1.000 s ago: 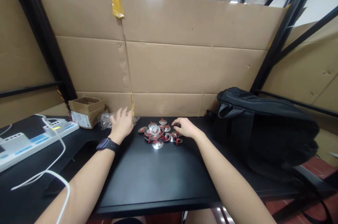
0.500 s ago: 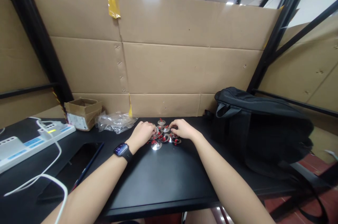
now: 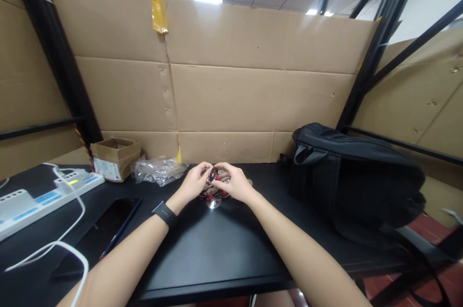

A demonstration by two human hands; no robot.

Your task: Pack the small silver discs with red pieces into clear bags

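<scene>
Half a second ago my left hand (image 3: 195, 181) was on the left side of the pile (image 3: 210, 190) and my right hand (image 3: 234, 184) on its right, with a gap between them. Now I have them drawn together, just left of the frame's centre, fingertips nearly meeting over the middle of the pile. A dark cymbal (image 3: 212, 174) shows between them, tipped up on edge. I read that as the work passing from each hand picking at its own side to both handling one cymbal.

Both hands are narrow, thumbs and fingers curled in towards that cymbal. It looks held, but through this view I can't tell which hand carries it, or whether each has one of its own; the fingers cover too much.

The rest of the pile sits on the worktop (image 3: 217, 249) below my fingers, metal discs with red ties, partly hidden by both hands. One shiny cymbal (image 3: 213, 203) lies at the pile's near edge, lower in the frame than my fingertips and touched by neither hand. A bit of another shows just past my right hand's knuckles.

Left of my left hand, the clear wrap (image 3: 159, 171) lies crumpled and well within view, where a second ago that hand hung over it. The box (image 3: 115, 158) stands beside it, farther left. The backpack (image 3: 361, 186) fills the right of the frame, well apart from both hands.
</scene>
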